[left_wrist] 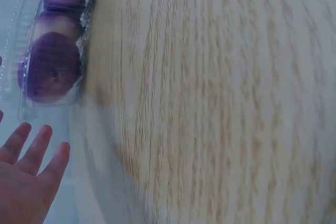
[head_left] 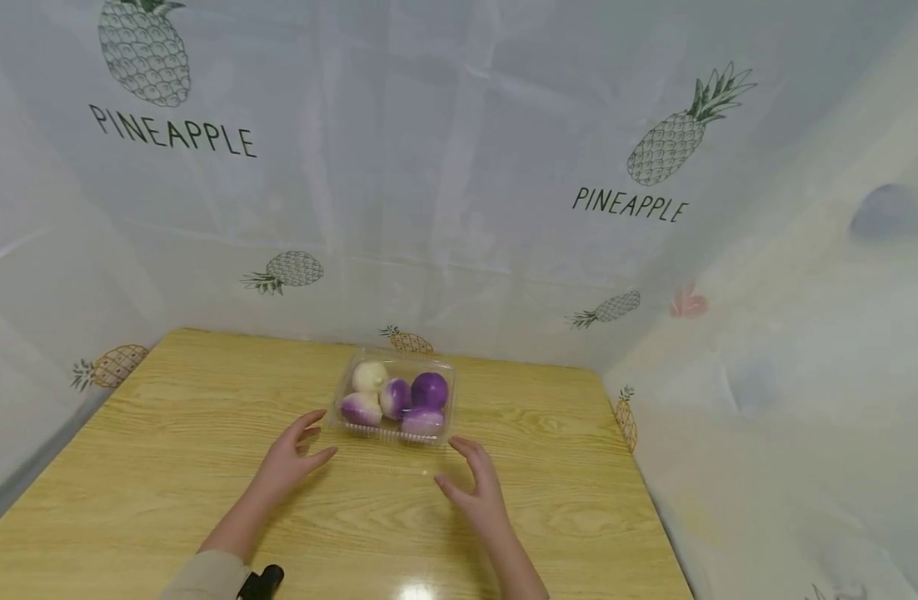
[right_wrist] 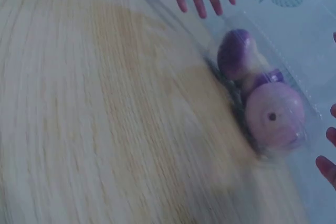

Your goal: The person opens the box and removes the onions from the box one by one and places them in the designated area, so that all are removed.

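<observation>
A clear plastic clamshell box point(head_left: 393, 434) stands near the back edge of the wooden table, lid down. Inside it lie several round purple-and-white vegetables point(head_left: 430, 391) that look like turnips; one is nearly all white. My left hand point(head_left: 288, 457) is held just short of the box's near left corner, fingers spread and thumb apart. At the near right corner is my right hand point(head_left: 480, 492), its fingers loosely bent and nothing in its grasp. Both palms face inward. In the right wrist view, fingertips point(right_wrist: 326, 167) show at the right edge, beside the box.
The wood-grained table point(head_left: 564, 467) ends at a pale curtain point(head_left: 444, 167) printed with pineapples, which hangs behind and along the sides. A black band point(head_left: 261, 582) sits at the left sleeve's cuff.
</observation>
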`<state>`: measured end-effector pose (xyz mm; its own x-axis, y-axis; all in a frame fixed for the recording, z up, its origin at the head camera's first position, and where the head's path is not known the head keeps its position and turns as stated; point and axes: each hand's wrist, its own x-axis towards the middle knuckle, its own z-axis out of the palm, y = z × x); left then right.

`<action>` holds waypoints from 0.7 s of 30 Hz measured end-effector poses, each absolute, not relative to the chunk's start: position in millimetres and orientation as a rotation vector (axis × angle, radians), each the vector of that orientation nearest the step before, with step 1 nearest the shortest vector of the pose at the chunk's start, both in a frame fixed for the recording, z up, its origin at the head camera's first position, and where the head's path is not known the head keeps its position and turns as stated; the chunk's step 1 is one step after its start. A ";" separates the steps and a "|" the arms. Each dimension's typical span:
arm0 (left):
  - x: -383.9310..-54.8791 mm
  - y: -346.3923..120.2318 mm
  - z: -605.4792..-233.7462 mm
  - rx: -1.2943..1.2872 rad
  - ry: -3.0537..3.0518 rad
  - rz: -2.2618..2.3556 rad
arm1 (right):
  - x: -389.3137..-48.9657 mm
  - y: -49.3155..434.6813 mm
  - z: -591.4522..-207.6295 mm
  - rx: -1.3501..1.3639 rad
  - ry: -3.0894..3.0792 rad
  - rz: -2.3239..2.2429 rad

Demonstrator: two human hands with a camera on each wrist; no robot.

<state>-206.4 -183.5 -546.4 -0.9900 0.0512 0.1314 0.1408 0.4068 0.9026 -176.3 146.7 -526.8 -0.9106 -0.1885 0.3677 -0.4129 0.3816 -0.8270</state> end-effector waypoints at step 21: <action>-186.4 -163.7 -551.9 -0.063 -2.487 -1.751 | -163.4 97.0 -527.0 0.454 -2.345 1.583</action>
